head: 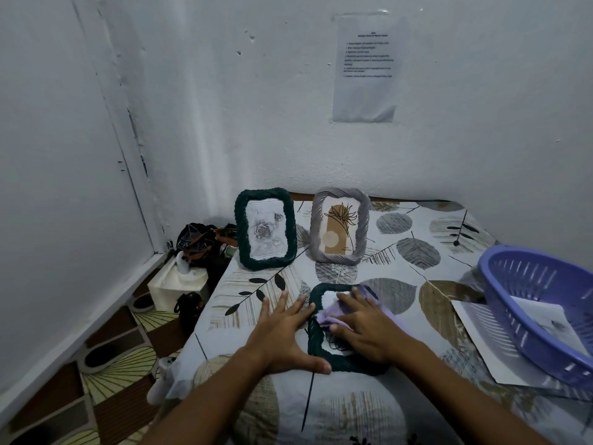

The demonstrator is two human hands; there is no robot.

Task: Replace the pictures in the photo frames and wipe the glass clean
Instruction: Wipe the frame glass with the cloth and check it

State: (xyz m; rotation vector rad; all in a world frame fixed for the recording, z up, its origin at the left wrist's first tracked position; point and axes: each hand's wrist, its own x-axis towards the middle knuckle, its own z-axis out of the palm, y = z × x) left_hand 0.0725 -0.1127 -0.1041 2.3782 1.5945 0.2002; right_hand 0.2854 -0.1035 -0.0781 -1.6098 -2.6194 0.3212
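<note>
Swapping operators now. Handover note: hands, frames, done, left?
Left hand: open, flat on the table, bracing the left rim of the flat dark green frame.
Right hand: open, pressing a lilac cloth on that frame's glass.
Standing at the back: green frame with a rose drawing, grey frame with a plant print.
Purple basket on the right, papers in and under it.
Done: the flat frame holds a picture.
Left: finish wiping, stand it up.

Soft lilac cloth [333, 313] on a rope-textured dark green frame [316, 345]; glossy perforated plastic basket [526, 319], matt printed tablecloth [353, 412]
</note>
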